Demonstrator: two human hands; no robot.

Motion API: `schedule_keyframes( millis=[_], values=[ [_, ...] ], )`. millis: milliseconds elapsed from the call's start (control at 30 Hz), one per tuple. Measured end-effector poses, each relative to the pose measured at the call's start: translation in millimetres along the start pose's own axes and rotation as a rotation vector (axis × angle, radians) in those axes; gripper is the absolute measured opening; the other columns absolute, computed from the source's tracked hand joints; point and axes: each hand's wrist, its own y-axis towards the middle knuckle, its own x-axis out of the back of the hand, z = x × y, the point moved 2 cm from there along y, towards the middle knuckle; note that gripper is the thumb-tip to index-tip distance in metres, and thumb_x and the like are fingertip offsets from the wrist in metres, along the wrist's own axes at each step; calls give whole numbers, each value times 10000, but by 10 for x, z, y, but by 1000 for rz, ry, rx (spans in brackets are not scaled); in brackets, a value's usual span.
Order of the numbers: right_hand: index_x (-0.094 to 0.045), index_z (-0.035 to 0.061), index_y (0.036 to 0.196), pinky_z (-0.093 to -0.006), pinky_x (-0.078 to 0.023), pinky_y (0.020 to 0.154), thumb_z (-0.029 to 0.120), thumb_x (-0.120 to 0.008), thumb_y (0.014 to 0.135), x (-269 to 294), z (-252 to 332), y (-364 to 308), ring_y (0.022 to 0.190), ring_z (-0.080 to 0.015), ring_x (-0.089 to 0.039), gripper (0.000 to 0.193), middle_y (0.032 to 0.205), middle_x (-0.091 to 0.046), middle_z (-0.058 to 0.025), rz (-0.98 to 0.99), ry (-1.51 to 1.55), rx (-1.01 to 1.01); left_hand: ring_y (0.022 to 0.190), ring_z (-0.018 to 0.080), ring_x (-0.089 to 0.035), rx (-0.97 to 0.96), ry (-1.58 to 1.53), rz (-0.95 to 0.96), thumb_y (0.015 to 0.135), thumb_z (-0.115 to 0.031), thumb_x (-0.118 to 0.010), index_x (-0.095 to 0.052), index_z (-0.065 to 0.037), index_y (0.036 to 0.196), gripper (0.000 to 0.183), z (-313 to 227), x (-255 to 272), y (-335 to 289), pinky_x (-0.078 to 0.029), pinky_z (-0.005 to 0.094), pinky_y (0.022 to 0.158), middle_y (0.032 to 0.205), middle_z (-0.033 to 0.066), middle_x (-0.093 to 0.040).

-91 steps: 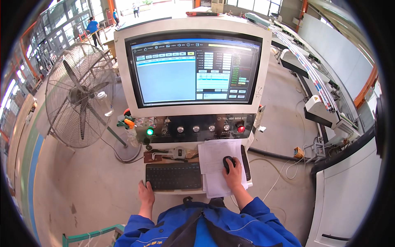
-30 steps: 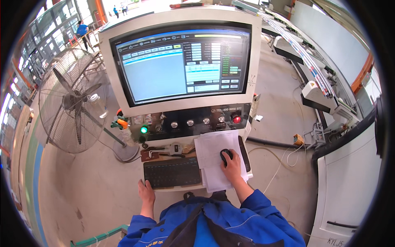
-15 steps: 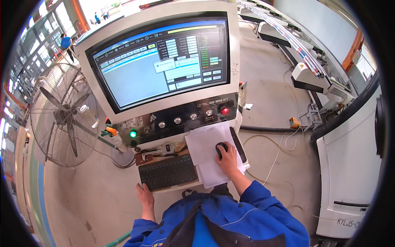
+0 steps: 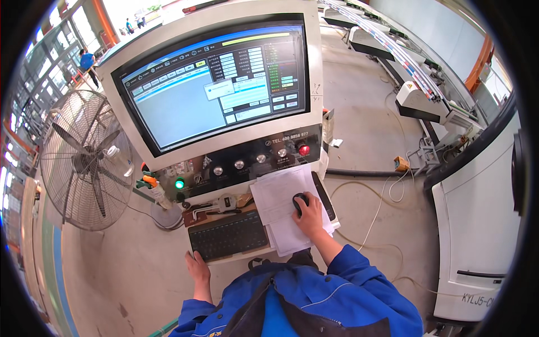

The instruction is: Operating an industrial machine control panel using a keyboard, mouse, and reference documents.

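My right hand (image 4: 310,218) is closed over a black computer mouse (image 4: 301,202), which sits on a stack of white papers (image 4: 281,196). To the left of the papers lies a black keyboard (image 4: 229,236) on a pull-out shelf (image 4: 238,255). At the shelf's near left corner my left hand (image 4: 199,268) grips the edge, thumb and forefinger apart around it; the other fingers are partly hidden. Above stands a large monitor (image 4: 174,106) in a pale cabinet, a small pop-up box showing on its screen.
Below the screen, a black button panel (image 4: 247,160) carries a green lamp (image 4: 179,183) and a red button (image 4: 304,150). A caliper (image 4: 226,203) and hex keys lie behind the keyboard. A fan (image 4: 87,160) stands left, a white machine (image 4: 471,236) right. Cables (image 4: 382,208) trail over the floor. A person (image 4: 87,62) stands far left.
The view has shifted slightly, so the monitor and panel sit a little further left and higher. Both hands keep their places, the right on the mouse and the left at the shelf corner.
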Motion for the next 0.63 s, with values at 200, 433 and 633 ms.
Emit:
schedule_keyframes(
  millis=[200,433,633],
  values=[
    [-692,150,1252,-530,-446,1076,138,-756,758,-4,-3,6,1272,-415,-536,499,1411,-541,-181,6,-4,-9,1349,500,-535,-9,12,-22,1135,-408,-440,-482,81,1467,592,-8,-14,3,-429,516,1134,1431,350,-569],
    [-695,156,1247,-536,-457,1067,159,-762,766,-46,-37,-6,1266,-421,-545,486,1404,-552,-191,-15,-6,-13,1379,485,-515,23,23,10,1132,-359,-470,-461,81,1489,567,291,-96,51,-424,509,1145,1465,327,-549],
    [-701,172,1270,-542,-460,1090,188,-788,756,-101,-114,-26,1299,-418,-544,521,1429,-539,-200,51,-3,-37,1348,316,-557,175,-440,162,1135,-273,-489,-398,90,1558,565,109,-344,310,-423,442,1180,1454,264,-574]
  ],
)
